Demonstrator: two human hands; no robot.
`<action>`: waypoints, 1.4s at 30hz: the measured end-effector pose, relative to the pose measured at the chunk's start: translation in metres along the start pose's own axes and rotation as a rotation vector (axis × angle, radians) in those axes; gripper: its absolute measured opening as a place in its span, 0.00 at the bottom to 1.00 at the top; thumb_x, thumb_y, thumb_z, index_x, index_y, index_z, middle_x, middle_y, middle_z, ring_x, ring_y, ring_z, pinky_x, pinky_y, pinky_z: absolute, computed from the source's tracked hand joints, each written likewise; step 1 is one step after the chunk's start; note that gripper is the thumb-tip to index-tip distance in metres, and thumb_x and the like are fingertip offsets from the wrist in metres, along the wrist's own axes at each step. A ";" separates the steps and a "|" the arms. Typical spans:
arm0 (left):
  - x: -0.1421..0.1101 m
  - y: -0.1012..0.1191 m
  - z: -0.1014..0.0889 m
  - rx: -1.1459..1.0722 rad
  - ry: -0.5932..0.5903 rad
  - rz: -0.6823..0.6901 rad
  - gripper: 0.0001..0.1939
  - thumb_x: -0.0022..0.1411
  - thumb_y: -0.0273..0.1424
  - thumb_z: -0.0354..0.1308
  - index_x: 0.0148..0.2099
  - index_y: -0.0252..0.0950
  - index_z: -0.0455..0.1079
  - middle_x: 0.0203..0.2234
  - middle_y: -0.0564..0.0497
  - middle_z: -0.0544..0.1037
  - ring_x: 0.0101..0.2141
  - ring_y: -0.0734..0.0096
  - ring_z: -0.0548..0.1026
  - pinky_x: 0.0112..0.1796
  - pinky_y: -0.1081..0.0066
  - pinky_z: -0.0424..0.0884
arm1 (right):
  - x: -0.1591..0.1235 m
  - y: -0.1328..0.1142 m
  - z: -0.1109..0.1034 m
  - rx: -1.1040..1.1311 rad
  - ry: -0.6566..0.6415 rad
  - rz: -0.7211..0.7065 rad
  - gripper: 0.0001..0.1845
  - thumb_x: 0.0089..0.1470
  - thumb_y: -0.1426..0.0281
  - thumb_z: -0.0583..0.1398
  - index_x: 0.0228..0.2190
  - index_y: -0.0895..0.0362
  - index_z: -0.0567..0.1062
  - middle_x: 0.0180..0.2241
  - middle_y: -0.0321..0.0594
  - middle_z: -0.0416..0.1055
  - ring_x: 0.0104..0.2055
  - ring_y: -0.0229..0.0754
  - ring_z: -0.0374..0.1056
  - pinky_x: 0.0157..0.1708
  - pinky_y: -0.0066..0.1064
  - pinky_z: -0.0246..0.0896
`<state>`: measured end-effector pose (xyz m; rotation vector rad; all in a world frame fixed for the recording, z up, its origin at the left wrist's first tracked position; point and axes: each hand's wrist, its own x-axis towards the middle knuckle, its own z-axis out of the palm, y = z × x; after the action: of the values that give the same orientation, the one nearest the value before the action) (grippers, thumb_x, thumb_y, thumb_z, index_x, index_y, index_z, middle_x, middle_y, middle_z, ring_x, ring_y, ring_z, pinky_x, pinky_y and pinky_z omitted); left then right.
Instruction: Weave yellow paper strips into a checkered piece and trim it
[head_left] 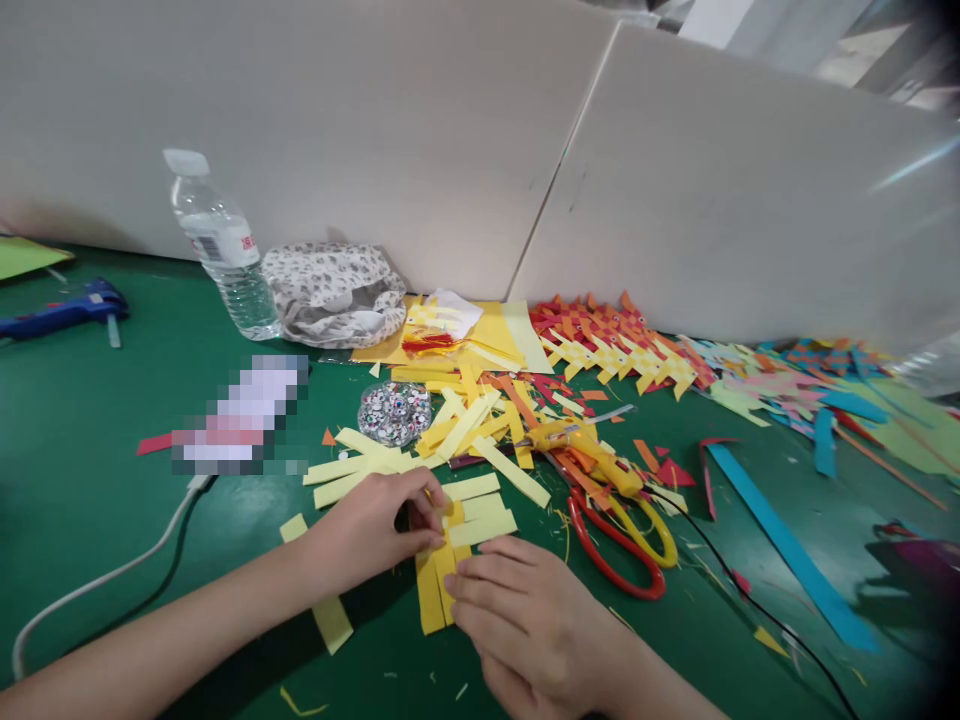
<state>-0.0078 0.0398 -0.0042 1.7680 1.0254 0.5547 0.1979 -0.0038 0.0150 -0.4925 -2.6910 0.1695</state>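
In front of me yellow and pale-yellow paper strips (430, 590) lie woven over and under each other on the green table. My left hand (375, 525) pinches a paper strip at the weave's upper left, thumb against fingertips. My right hand (525, 620) rests on the weave's right side, fingers stretched out and together. Part of the weave is hidden under both hands. One pale strip (331, 622) lies beneath my left forearm. Loose yellow strips (465, 420) are heaped just beyond the weave, beside a round clear bag of googly eyes (394, 412).
Red-handled scissors (615, 560) and a yellow glue gun (585, 450) with a black cord lie right. Woven paper fish (622, 355) are piled behind. Left are a phone (240, 415), water bottle (225, 250), patterned pouch (334, 295) and blue glue gun (67, 310). A partition (300, 110) borders the back.
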 end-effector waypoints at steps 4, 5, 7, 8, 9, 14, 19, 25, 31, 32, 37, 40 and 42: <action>-0.001 0.003 0.000 0.036 0.013 0.001 0.09 0.51 0.29 0.60 0.35 0.39 0.64 0.28 0.56 0.77 0.29 0.73 0.74 0.32 0.74 0.69 | -0.001 0.002 0.005 -0.016 -0.021 -0.014 0.11 0.45 0.75 0.53 0.33 0.57 0.71 0.30 0.42 0.75 0.34 0.41 0.68 0.37 0.33 0.63; -0.001 0.004 0.001 0.059 0.021 0.004 0.10 0.51 0.30 0.61 0.35 0.39 0.64 0.28 0.56 0.76 0.29 0.72 0.74 0.32 0.74 0.69 | -0.001 0.002 0.006 -0.016 -0.020 -0.016 0.11 0.46 0.75 0.53 0.32 0.57 0.71 0.30 0.42 0.75 0.34 0.40 0.68 0.36 0.33 0.63; -0.002 0.005 0.002 0.101 0.035 0.004 0.10 0.49 0.31 0.62 0.34 0.39 0.64 0.28 0.56 0.76 0.29 0.72 0.73 0.31 0.74 0.68 | -0.001 0.002 0.007 -0.016 -0.019 -0.018 0.10 0.46 0.76 0.52 0.31 0.58 0.71 0.29 0.42 0.74 0.33 0.40 0.68 0.35 0.32 0.63; -0.002 0.006 0.002 0.117 0.039 0.000 0.10 0.49 0.32 0.62 0.34 0.39 0.64 0.28 0.56 0.75 0.29 0.72 0.73 0.31 0.74 0.68 | -0.001 0.002 0.007 -0.014 -0.018 -0.017 0.10 0.46 0.77 0.52 0.31 0.58 0.71 0.29 0.42 0.74 0.33 0.39 0.68 0.35 0.32 0.63; -0.002 0.006 0.003 0.129 0.042 -0.004 0.10 0.49 0.32 0.62 0.33 0.39 0.64 0.28 0.56 0.75 0.29 0.72 0.72 0.31 0.74 0.68 | -0.001 0.001 0.008 -0.010 -0.013 -0.011 0.10 0.46 0.77 0.52 0.31 0.57 0.71 0.28 0.41 0.74 0.32 0.39 0.68 0.35 0.32 0.63; -0.002 0.007 0.006 0.225 0.061 0.015 0.08 0.50 0.32 0.61 0.33 0.39 0.65 0.27 0.55 0.74 0.29 0.71 0.71 0.30 0.73 0.66 | 0.001 0.002 0.005 0.022 0.052 0.056 0.11 0.47 0.77 0.51 0.31 0.57 0.70 0.27 0.41 0.73 0.32 0.40 0.68 0.35 0.33 0.63; -0.005 0.007 0.003 0.382 0.080 0.082 0.02 0.56 0.32 0.55 0.34 0.40 0.65 0.27 0.54 0.74 0.29 0.70 0.71 0.31 0.71 0.64 | 0.005 0.001 0.002 0.031 0.058 0.116 0.11 0.47 0.79 0.51 0.32 0.58 0.70 0.30 0.43 0.74 0.32 0.40 0.68 0.38 0.34 0.63; -0.007 0.007 -0.010 0.729 0.261 0.138 0.15 0.55 0.45 0.54 0.38 0.39 0.65 0.36 0.48 0.72 0.39 0.57 0.68 0.38 0.60 0.60 | 0.002 0.003 0.004 0.044 0.062 0.085 0.13 0.46 0.80 0.52 0.34 0.60 0.70 0.32 0.44 0.74 0.36 0.40 0.68 0.42 0.34 0.62; -0.005 0.006 -0.007 0.577 0.183 0.047 0.16 0.48 0.43 0.61 0.32 0.39 0.62 0.31 0.51 0.70 0.35 0.61 0.67 0.33 0.65 0.61 | 0.000 0.001 0.007 0.011 0.045 0.083 0.13 0.47 0.78 0.52 0.35 0.59 0.70 0.32 0.43 0.74 0.36 0.41 0.68 0.44 0.36 0.61; -0.006 0.006 -0.006 0.532 0.170 0.017 0.16 0.47 0.42 0.62 0.32 0.39 0.61 0.30 0.52 0.70 0.34 0.62 0.67 0.32 0.66 0.61 | -0.001 0.002 0.005 -0.010 0.068 0.096 0.13 0.47 0.78 0.52 0.36 0.59 0.70 0.33 0.42 0.74 0.37 0.41 0.68 0.45 0.37 0.61; -0.007 0.009 -0.008 0.233 0.198 -0.069 0.13 0.51 0.37 0.59 0.35 0.41 0.59 0.29 0.55 0.69 0.30 0.67 0.68 0.31 0.69 0.63 | -0.019 0.037 -0.020 -0.342 0.419 0.486 0.13 0.49 0.76 0.55 0.40 0.57 0.69 0.37 0.44 0.73 0.40 0.44 0.68 0.44 0.38 0.62; -0.006 0.013 -0.015 -0.027 0.301 -0.092 0.15 0.53 0.36 0.59 0.41 0.41 0.60 0.28 0.55 0.68 0.31 0.69 0.69 0.32 0.70 0.65 | -0.039 0.071 -0.037 -0.519 0.366 0.887 0.17 0.48 0.66 0.58 0.41 0.57 0.68 0.38 0.47 0.73 0.40 0.52 0.69 0.37 0.42 0.65; -0.005 0.015 -0.020 -0.230 0.345 -0.121 0.15 0.52 0.38 0.60 0.40 0.40 0.63 0.29 0.55 0.69 0.29 0.71 0.69 0.30 0.72 0.66 | -0.050 0.088 -0.044 -0.453 0.209 1.055 0.21 0.47 0.60 0.58 0.43 0.57 0.66 0.38 0.47 0.74 0.37 0.54 0.71 0.31 0.42 0.66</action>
<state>-0.0197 0.0435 0.0177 1.4264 1.2407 0.8850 0.2858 0.0620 0.0204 -1.8927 -1.9883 -0.2060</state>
